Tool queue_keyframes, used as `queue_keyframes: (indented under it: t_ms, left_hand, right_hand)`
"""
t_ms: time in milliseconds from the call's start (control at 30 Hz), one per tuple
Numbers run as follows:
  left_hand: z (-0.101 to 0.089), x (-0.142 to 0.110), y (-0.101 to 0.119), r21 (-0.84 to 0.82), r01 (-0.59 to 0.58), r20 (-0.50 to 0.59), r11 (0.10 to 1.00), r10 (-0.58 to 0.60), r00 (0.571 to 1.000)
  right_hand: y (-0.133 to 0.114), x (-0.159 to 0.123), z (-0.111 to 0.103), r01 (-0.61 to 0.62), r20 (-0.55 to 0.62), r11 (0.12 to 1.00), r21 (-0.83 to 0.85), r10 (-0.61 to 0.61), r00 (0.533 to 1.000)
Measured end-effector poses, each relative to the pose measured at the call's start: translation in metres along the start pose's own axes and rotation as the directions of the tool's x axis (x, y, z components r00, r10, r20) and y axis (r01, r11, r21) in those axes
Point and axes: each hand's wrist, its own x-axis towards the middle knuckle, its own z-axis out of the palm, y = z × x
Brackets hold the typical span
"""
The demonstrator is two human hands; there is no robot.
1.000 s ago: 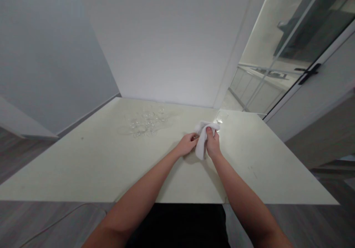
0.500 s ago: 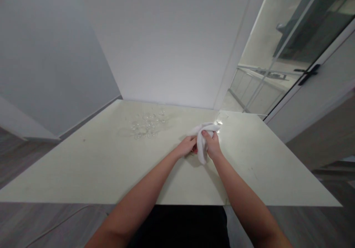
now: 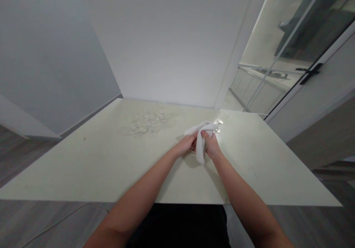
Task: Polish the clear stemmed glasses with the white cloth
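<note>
Closest to the camera is the person's dark clothing (image 3: 179, 226), with a grey wood-look floor (image 3: 55, 233) on either side and a thin cable (image 3: 63, 219) running across it at the left. Two bare forearms reach over the near edge of a pale table (image 3: 111, 170).

The hands meet right of the middle of the table, around a bunched white cloth (image 3: 200, 150). The right hand (image 3: 213, 147) pinches the cloth, thumb on top, and a fold hangs down between the two hands. The left hand (image 3: 184, 146) is curled at the cloth's left side around a clear glass piece (image 3: 193, 149); its shape is mostly covered by fingers and cloth, so it may be part of a drinking glass, but I cannot tell which part.

Just beyond the cloth and to its right is a single clear glass (image 3: 222, 118), catching bright reflections. Farther to the left, well apart from the hands, a cluster of clear glasses (image 3: 149, 124) sits close together on the table.

Behind the table rises a plain white panel (image 3: 172, 48). At the right is a glazed door with a black handle (image 3: 312, 73).
</note>
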Motion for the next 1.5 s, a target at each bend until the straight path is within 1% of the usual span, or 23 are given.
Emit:
queue_keyframes:
  t_ms: [67,133,167,233,333,400,433,533,633,733,833,900,933,1000,1067,1100,1133,1200,1267,1300,1333,1400,1500]
  left_hand:
    - [0.001,0.003,-0.001,0.167,-0.142,-0.080,0.976,0.157,0.984]
    - [0.003,0.003,-0.002,0.251,-0.220,-0.087,0.943,0.248,0.965]
    - [0.004,0.003,-0.003,0.239,-0.218,-0.076,0.946,0.242,0.967]
    - [0.006,0.001,-0.003,0.117,-0.150,-0.036,0.982,0.155,0.987]
    - [0.006,-0.003,-0.004,-0.108,0.011,0.036,0.994,-0.007,0.999]
    - [0.005,-0.003,-0.004,-0.166,0.042,0.037,0.985,-0.036,0.999]
    - [0.004,-0.002,-0.005,-0.166,0.024,0.017,0.986,-0.022,1.000]
    - [0.005,0.003,-0.006,-0.104,-0.086,-0.089,0.991,0.076,0.993]
    - [0.008,0.005,-0.005,-0.104,-0.098,-0.112,0.990,0.086,0.990]
    - [0.008,0.001,0.000,-0.186,-0.009,-0.031,0.983,0.003,1.000]
    - [0.004,-0.005,0.005,-0.247,0.165,0.091,0.955,-0.147,0.985]
    - [0.001,-0.007,0.007,-0.239,0.235,0.165,0.942,-0.200,0.966]
    - [-0.001,-0.007,0.008,-0.213,0.234,0.175,0.949,-0.198,0.964]
    - [-0.002,-0.006,0.008,-0.106,0.174,0.129,0.979,-0.160,0.979]
    - [-0.003,-0.005,0.008,0.117,0.066,0.043,0.991,-0.071,0.997]
    - [-0.003,-0.005,0.009,0.278,0.004,-0.002,0.961,-0.004,1.000]
    - [-0.003,-0.005,0.009,0.454,-0.048,-0.041,0.890,0.074,0.996]
    - [-0.003,-0.007,0.011,0.758,-0.095,-0.070,0.645,0.225,0.972]
    - [-0.002,-0.009,0.013,0.912,-0.103,-0.029,0.397,0.314,0.949]
    - [-0.002,-0.010,0.015,0.943,-0.121,0.012,0.311,0.332,0.943]
    - [-0.002,-0.011,0.016,0.956,-0.150,0.058,0.251,0.340,0.939]
    - [-0.003,-0.013,0.018,0.963,-0.190,0.114,0.193,0.348,0.930]
    - [-0.006,-0.013,0.016,0.965,-0.171,0.095,0.199,0.342,0.935]
  right_hand:
    - [0.003,0.002,0.003,0.061,-0.061,0.998,-0.015,-0.062,0.996]
    - [0.004,0.003,0.004,0.070,-0.094,0.997,-0.028,-0.072,0.993]
    - [0.004,0.003,0.004,0.063,-0.100,0.997,-0.034,-0.066,0.993]
    - [0.002,0.002,0.003,0.043,-0.078,0.998,-0.041,-0.046,0.996]
    - [-0.003,-0.003,0.001,-0.037,0.049,0.998,-0.044,0.039,0.998]
    - [-0.005,-0.005,0.001,-0.079,0.100,0.996,-0.043,0.083,0.992]
    - [-0.005,-0.005,0.001,-0.074,0.094,0.997,-0.037,0.078,0.993]
    - [-0.002,-0.003,0.003,0.015,0.018,1.000,-0.023,-0.015,1.000]
    - [0.001,-0.001,0.006,0.079,-0.036,0.996,-0.032,-0.080,0.996]
    - [0.000,-0.001,0.004,0.089,-0.050,0.995,-0.034,-0.091,0.995]
    - [-0.006,-0.001,-0.001,0.069,-0.056,0.998,0.003,-0.068,0.996]
    - [-0.011,0.000,-0.005,0.061,-0.055,0.998,0.014,-0.060,0.997]
    - [-0.013,0.001,-0.006,0.063,-0.052,0.998,0.012,-0.062,0.997]
    - [-0.016,0.003,-0.008,0.070,-0.044,0.998,0.000,-0.070,0.997]
    - [-0.016,0.005,-0.008,0.083,-0.059,0.996,-0.010,-0.083,0.995]
    - [-0.015,0.007,-0.008,0.086,-0.077,0.996,-0.014,-0.087,0.993]
    - [-0.013,0.008,-0.008,0.085,-0.104,0.996,-0.018,-0.086,0.991]
    - [-0.010,0.012,-0.009,0.076,-0.178,0.997,-0.019,-0.078,0.981]
    - [-0.007,0.016,-0.011,0.065,-0.251,0.998,-0.023,-0.069,0.966]
    - [-0.007,0.017,-0.011,0.053,-0.270,0.998,-0.030,-0.060,0.961]
    - [-0.006,0.017,-0.012,0.032,-0.270,0.998,-0.045,-0.043,0.962]
    - [-0.005,0.018,-0.013,-0.027,-0.234,0.996,-0.088,0.005,0.972]
    - [-0.003,0.016,-0.013,-0.054,-0.192,0.987,-0.152,0.024,0.981]
